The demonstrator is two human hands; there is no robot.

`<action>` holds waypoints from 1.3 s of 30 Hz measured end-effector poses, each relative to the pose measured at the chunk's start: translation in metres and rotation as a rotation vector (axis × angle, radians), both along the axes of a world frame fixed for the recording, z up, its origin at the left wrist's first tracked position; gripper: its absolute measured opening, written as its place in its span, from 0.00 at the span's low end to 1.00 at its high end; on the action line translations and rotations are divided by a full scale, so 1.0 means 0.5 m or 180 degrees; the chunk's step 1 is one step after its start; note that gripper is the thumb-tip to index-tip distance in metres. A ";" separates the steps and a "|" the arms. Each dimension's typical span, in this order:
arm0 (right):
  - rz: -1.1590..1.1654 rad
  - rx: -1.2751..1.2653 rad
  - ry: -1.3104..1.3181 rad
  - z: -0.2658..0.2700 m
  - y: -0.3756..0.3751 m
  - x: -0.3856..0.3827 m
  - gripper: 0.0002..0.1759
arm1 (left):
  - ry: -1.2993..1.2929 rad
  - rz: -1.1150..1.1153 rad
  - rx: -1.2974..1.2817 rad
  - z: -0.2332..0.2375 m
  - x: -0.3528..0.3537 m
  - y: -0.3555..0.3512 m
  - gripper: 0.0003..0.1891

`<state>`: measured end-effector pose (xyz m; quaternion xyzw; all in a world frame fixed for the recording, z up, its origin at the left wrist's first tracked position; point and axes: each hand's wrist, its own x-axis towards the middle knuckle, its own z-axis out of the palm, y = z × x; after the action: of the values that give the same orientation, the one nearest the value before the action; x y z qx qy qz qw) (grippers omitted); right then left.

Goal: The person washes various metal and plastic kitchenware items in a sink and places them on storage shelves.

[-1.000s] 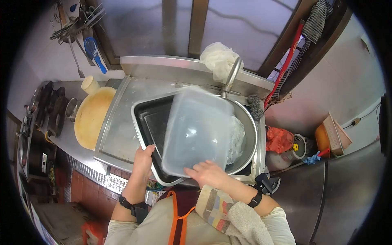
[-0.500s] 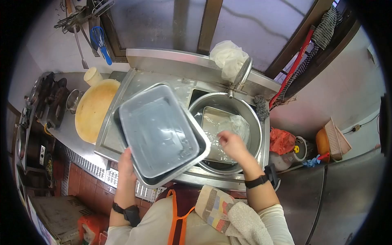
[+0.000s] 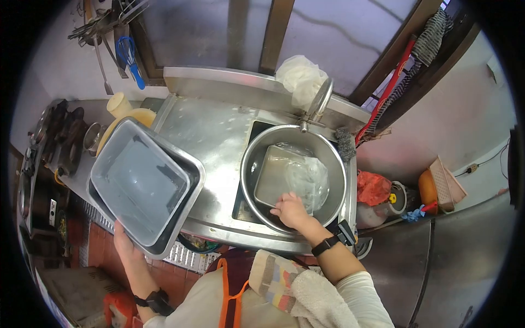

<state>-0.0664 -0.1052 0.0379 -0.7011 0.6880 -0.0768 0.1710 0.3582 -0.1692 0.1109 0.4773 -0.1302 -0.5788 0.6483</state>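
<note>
My left hand [image 3: 127, 245] grips the near edge of a stack of rectangular trays, a grey plastic one [image 3: 139, 180] on top of a metal one [image 3: 196, 170]. The stack is tilted at the left end of the steel counter. My right hand [image 3: 290, 209] is in the large round metal basin [image 3: 340, 164], its fingers bent at the near edge of a rectangular metal tray [image 3: 268, 180] in the water; whether they grip it is unclear. A clear plastic bag [image 3: 311, 177] lies over that tray's right part.
The faucet [image 3: 317, 109] stands behind the basin, with a whitish bag [image 3: 301, 79] beside it. A scouring pad [image 3: 344, 143] sits at the right. A round yellow board [image 3: 143, 116] and a cup [image 3: 118, 104] are at the left. A red bag [image 3: 373, 187] is low right.
My left hand has moved left with the tray stack, away from the basin. My right hand has moved down and left to the near edge of the tray in the basin.
</note>
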 end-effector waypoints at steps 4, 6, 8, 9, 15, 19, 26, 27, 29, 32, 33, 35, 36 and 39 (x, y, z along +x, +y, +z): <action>-0.0382 -0.0667 -0.1482 0.084 -0.026 -0.073 0.13 | 0.0081 -0.0082 -0.0062 -0.003 0.005 0.004 0.21; -0.0843 -0.0242 -0.1913 0.146 -0.023 -0.125 0.13 | 0.0091 -0.0119 -0.0004 0.002 -0.007 0.006 0.21; -0.1586 -0.0007 -0.4228 0.185 0.008 -0.134 0.13 | 0.0111 -0.0152 0.0027 0.007 -0.024 0.004 0.21; -0.1612 -0.0267 -0.4540 0.196 0.022 -0.139 0.13 | 0.0181 -0.0230 0.0011 0.006 -0.031 0.003 0.21; -0.0868 -0.1086 -0.5095 0.295 0.078 -0.162 0.17 | 0.0131 -0.0415 0.0092 0.005 -0.057 0.013 0.20; -0.0576 -0.1252 -0.5015 0.350 0.088 -0.157 0.18 | 0.0244 -0.0668 0.0005 0.016 -0.091 0.019 0.20; -0.0597 -0.1449 -0.4363 0.377 0.111 -0.137 0.27 | 0.0102 -0.0928 0.0115 0.048 -0.128 0.050 0.17; -0.0576 -0.1386 -0.4328 0.382 0.112 -0.130 0.26 | 0.0071 -0.0905 0.0119 0.051 -0.131 0.057 0.17; -0.0493 -0.1253 -0.4223 0.385 0.110 -0.119 0.25 | -0.0038 -0.0895 0.0136 0.060 -0.130 0.069 0.16; -0.0392 -0.1077 -0.3994 0.377 0.102 -0.106 0.22 | -0.0149 -0.0807 0.0106 0.059 -0.126 0.092 0.15; -0.0404 -0.1012 -0.3917 0.379 0.100 -0.095 0.22 | -0.0120 -0.0810 0.0064 0.052 -0.119 0.101 0.15; -0.0360 -0.0821 -0.3796 0.384 0.100 -0.086 0.20 | -0.0052 -0.0819 0.0049 0.043 -0.110 0.124 0.15; -0.0276 -0.0718 -0.3754 0.384 0.100 -0.082 0.19 | -0.0017 -0.0725 0.0083 0.048 -0.112 0.140 0.15; -0.0041 -0.0626 -0.3575 0.395 0.100 -0.062 0.15 | -0.0259 -0.0602 0.0151 0.070 -0.120 0.189 0.14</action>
<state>-0.0972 -0.0551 0.2353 -0.5611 0.4854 -0.5024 0.4439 0.2981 -0.0747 0.1457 0.5012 -0.1872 -0.6205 0.5734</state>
